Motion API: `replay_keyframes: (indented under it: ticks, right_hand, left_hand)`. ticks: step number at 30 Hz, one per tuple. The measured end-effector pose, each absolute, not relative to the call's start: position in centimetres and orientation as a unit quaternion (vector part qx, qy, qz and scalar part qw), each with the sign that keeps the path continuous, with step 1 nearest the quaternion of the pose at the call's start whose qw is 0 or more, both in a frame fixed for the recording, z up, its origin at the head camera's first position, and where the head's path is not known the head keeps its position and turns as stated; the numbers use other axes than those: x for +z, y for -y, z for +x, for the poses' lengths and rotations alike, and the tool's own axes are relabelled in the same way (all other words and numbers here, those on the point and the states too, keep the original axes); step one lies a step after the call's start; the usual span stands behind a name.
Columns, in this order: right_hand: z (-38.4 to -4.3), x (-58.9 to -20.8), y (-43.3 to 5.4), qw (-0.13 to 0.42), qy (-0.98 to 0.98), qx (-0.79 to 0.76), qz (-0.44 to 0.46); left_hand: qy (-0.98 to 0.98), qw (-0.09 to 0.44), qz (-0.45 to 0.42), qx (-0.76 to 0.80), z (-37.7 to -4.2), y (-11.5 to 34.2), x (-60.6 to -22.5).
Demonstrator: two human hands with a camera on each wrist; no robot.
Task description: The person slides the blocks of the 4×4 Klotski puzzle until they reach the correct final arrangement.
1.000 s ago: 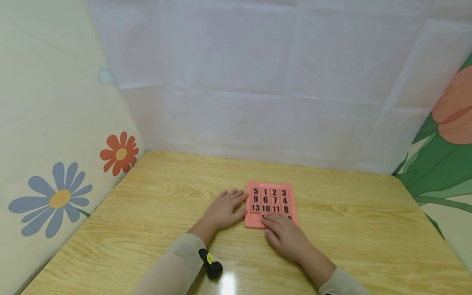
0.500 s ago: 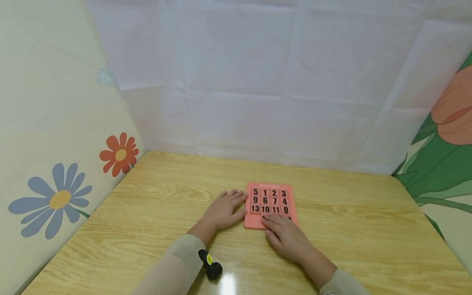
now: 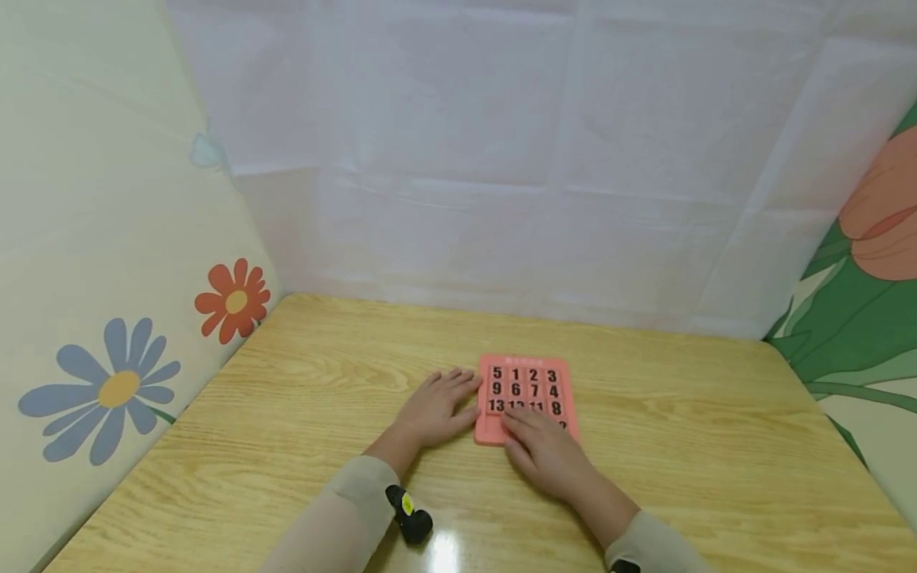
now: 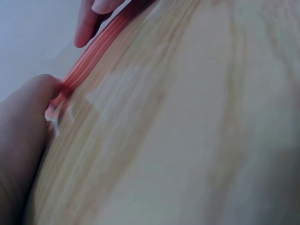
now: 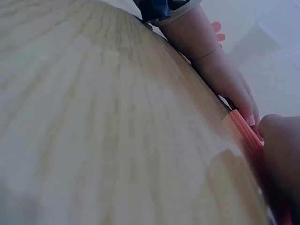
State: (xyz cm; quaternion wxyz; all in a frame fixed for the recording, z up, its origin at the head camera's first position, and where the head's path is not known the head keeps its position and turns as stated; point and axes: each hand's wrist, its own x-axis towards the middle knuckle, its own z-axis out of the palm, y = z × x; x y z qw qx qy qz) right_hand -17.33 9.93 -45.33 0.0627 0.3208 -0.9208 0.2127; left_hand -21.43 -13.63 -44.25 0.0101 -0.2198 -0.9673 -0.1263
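A pink number slide puzzle (image 3: 491, 438) lies flat on the wooden table, its tiles bearing black numerals. The top rows read 5 1 2 3 and 9 6 7 4; the third starts with 13. The lower left slot has no tile in it. My left hand (image 3: 437, 410) rests palm down beside the puzzle, fingertips and thumb at its left edge. Straight fingers of my right hand (image 3: 550, 455) lie over the lower rows and hide most of the bottom one. In the right wrist view, the puzzle's pink side (image 5: 246, 129) shows between both hands.
The wood-grain table (image 3: 344, 350) surrounds the puzzle. A white cloth (image 3: 458, 159) hangs behind it, and flower-printed walls (image 3: 118, 390) stand at both sides. A black device with a yellow mark (image 3: 410, 513) is at the left sleeve.
My right hand has shifted slightly left and away from me, so its fingertips now partly cover the third row near the 10. My left hand and the puzzle stay put.
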Motion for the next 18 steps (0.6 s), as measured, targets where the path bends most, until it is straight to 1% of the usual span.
replay_keyframes:
  ticks: [18]
  right_hand:
    - [-18.5,-45.3,-8.8,0.041,0.925,0.211,0.312]
  left_hand:
    - [0.967,0.012,-0.220,-0.125,-21.5,13.6,-44.3]
